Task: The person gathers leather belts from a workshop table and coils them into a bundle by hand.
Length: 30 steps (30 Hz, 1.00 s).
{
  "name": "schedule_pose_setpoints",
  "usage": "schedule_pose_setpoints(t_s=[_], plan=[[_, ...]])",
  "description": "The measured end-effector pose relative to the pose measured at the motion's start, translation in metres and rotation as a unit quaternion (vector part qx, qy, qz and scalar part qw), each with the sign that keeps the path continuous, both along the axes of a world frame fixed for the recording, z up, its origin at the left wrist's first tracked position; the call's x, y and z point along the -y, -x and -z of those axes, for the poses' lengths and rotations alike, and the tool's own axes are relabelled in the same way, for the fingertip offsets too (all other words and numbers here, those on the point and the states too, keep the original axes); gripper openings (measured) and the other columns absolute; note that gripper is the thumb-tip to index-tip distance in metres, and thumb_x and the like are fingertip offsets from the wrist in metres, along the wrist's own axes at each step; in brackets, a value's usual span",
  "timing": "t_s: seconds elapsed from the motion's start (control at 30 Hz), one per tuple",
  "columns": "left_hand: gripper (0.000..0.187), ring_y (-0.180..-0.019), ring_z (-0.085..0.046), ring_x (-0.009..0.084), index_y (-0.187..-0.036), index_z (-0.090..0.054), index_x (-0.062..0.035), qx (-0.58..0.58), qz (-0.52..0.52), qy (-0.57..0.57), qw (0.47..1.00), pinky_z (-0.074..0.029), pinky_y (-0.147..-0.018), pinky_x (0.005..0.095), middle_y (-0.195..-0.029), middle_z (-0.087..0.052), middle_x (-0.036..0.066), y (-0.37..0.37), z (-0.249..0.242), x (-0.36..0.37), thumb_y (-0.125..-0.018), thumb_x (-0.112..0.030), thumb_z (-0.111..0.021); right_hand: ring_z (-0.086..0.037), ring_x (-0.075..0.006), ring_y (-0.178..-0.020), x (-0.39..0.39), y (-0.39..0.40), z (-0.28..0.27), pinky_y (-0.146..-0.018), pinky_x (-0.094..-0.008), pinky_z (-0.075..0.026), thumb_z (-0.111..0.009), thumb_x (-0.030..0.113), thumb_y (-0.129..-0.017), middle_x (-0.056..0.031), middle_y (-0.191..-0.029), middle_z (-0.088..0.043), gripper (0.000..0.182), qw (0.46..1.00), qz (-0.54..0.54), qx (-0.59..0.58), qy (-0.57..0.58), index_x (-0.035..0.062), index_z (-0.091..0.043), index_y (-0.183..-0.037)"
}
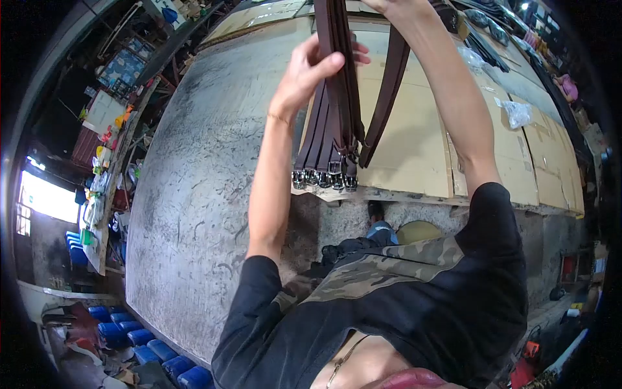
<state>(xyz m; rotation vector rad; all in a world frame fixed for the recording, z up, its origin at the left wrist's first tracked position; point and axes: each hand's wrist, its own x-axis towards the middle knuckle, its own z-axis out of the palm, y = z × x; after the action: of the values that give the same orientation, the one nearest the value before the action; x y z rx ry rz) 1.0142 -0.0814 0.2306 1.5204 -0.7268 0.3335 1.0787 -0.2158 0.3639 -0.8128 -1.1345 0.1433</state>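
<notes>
A bundle of dark brown belts (338,84) hangs upright over the table. My left hand (314,70) is closed around it, thumb in front and fingertips showing on the far side. Metal buckles cluster at the lower end of the bundle. More brown belts (312,133) lie behind it, with shiny buckles (324,179) lined up along the near table edge. One loose strap (387,97) slants down to the right of the bundle. At the top edge, my right hand (383,5) is mostly cut off, and its fingers are hidden.
Cardboard sheets (421,142) cover the table in front of me. A worn grey work surface (194,194) stretches along my left. Several blue containers (162,350) stand at lower left. A crumpled plastic bag (518,113) rests on the cardboard at right.
</notes>
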Motion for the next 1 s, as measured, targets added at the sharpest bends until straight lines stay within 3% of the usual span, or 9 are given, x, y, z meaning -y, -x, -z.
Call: schedule_pose_setpoints(t_s=[0.1,0.17,0.3,0.47,0.6,0.7,0.8,0.87,1.0], plan=[[0.062,-0.084,-0.067,0.0256,-0.115,-0.052,0.0007,-0.006,0.174,0.015,0.985,-0.054,-0.08,0.0367,-0.097,-0.065,0.014,-0.022,-0.046,0.0,-0.084,-0.051,-0.065,-0.069,-0.021,-0.084,0.006,-0.008,0.008,-0.079,-0.0324,-0.056,-0.067,0.036,-0.088,-0.0178,-0.094,-0.069,0.043,0.997,-0.04,0.069,0.023,-0.006,-0.066,-0.099],[0.063,-0.074,-0.066,0.0344,-0.116,-0.057,-0.0023,0.017,0.307,0.038,0.951,-0.057,-0.068,0.0469,-0.095,-0.064,0.021,-0.059,-0.068,-0.006,-0.084,-0.056,-0.062,-0.067,-0.0181,-0.071,0.022,-0.008,0.008,-0.059,-0.0278,-0.055,-0.064,0.039,-0.09,-0.0159,-0.09,-0.068,0.047,0.988,0.036,0.078,0.131,-0.0059,-0.066,-0.103],[0.06,-0.053,-0.056,0.0249,-0.106,-0.057,-0.0024,-0.137,0.313,0.118,0.932,-0.047,-0.05,0.0384,-0.073,-0.056,0.01,-0.074,-0.084,0.008,-0.087,-0.059,-0.055,-0.053,-0.0124,-0.039,0.044,-0.018,0.012,-0.036,-0.0241,-0.043,-0.069,0.042,-0.086,-0.0059,-0.064,-0.063,0.049,0.984,-0.031,-0.01,0.176,-0.0018,-0.066,-0.107],[0.045,-0.056,-0.055,0.0188,-0.1,-0.054,-0.0038,-0.178,0.44,0.042,0.879,-0.046,-0.053,0.0323,-0.069,-0.054,0.004,-0.107,-0.075,0.031,-0.087,-0.046,-0.064,-0.062,-0.0136,-0.066,0.06,-0.047,0.021,-0.057,-0.0302,-0.052,-0.073,0.043,-0.081,-0.0074,-0.08,-0.066,0.051,0.989,0.03,-0.03,0.144,0.0003,-0.065,-0.107],[0.042,-0.043,-0.047,0.0108,-0.092,-0.046,-0.0085,-0.177,0.462,0.05,0.867,-0.041,-0.043,0.0247,-0.06,-0.047,-0.003,-0.124,-0.065,0.059,-0.083,-0.042,-0.07,-0.062,-0.0154,-0.075,0.088,-0.077,0.034,-0.065,-0.0302,-0.051,-0.075,0.047,-0.076,-0.0069,-0.083,-0.065,0.051,0.957,-0.173,-0.176,0.154,0.005,-0.065,-0.102],[0.043,-0.043,-0.05,0.0095,-0.097,-0.045,-0.0091,-0.193,0.554,0.128,0.8,-0.043,-0.036,0.0217,-0.06,-0.046,-0.003,-0.147,-0.048,0.085,-0.083,-0.038,-0.072,-0.063,-0.0151,-0.076,0.098,-0.09,0.047,-0.066,-0.0294,-0.051,-0.073,0.042,-0.081,-0.005,-0.08,-0.064,0.044,0.973,-0.073,-0.183,0.121,0.0048,-0.063,-0.103],[0.047,-0.044,-0.04,0.0128,-0.088,-0.041,-0.004,-0.242,0.583,0.187,0.753,-0.033,-0.041,0.0277,-0.061,-0.043,0.003,-0.155,-0.037,0.11,-0.084,-0.041,-0.07,-0.065,-0.0223,-0.082,0.108,-0.106,0.074,-0.077,-0.0347,-0.052,-0.064,0.063,-0.079,-0.0137,-0.078,-0.065,0.066,0.991,0.058,-0.109,0.056,0.0004,-0.067,-0.101],[0.043,-0.039,-0.039,0.0124,-0.086,-0.041,-0.004,-0.306,0.448,0.189,0.818,-0.033,-0.039,0.0268,-0.052,-0.042,0.002,-0.15,-0.024,0.116,-0.085,-0.036,-0.069,-0.067,-0.0247,-0.081,0.123,-0.119,0.094,-0.081,-0.0284,-0.051,-0.062,0.067,-0.078,-0.0167,-0.085,-0.068,0.071,0.991,0.043,-0.094,0.081,0.0002,-0.068,-0.102],[0.025,-0.032,-0.036,0.0131,-0.079,-0.043,-0.0032,-0.356,0.531,0.214,0.739,-0.025,-0.033,0.0289,-0.048,-0.045,0.004,-0.176,-0.006,0.129,-0.085,-0.013,-0.065,-0.067,-0.0183,-0.083,0.205,-0.131,0.183,-0.08,-0.0294,-0.052,-0.062,0.048,-0.088,-0.0156,-0.092,-0.068,0.054,0.971,0.097,0.019,0.22,-0.0029,-0.065,-0.105]])
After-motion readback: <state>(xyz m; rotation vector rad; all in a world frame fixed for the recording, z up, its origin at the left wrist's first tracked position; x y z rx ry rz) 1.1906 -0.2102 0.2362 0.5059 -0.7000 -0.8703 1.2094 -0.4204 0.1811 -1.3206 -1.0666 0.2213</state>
